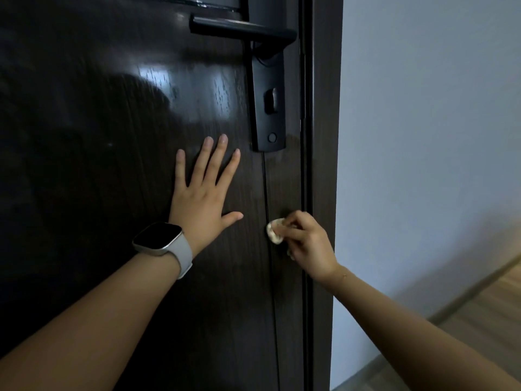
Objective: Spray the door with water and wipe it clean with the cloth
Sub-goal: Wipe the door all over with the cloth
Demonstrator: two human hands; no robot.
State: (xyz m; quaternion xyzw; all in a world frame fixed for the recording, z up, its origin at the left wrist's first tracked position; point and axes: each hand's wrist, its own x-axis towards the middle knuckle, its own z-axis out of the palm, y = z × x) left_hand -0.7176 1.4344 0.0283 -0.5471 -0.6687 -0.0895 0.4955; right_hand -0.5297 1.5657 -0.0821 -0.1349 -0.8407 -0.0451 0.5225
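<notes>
The dark brown glossy door fills the left and middle of the head view, with wet streaks shining near the handle. My left hand lies flat on the door with its fingers spread, below and left of the lock plate. My right hand presses a small bunched pale cloth against the door's right strip, close to the door's edge. No spray bottle is in view.
A black lever handle and its long lock plate sit above my hands. The dark door frame runs down the right side, with a pale wall and wooden floor beyond it.
</notes>
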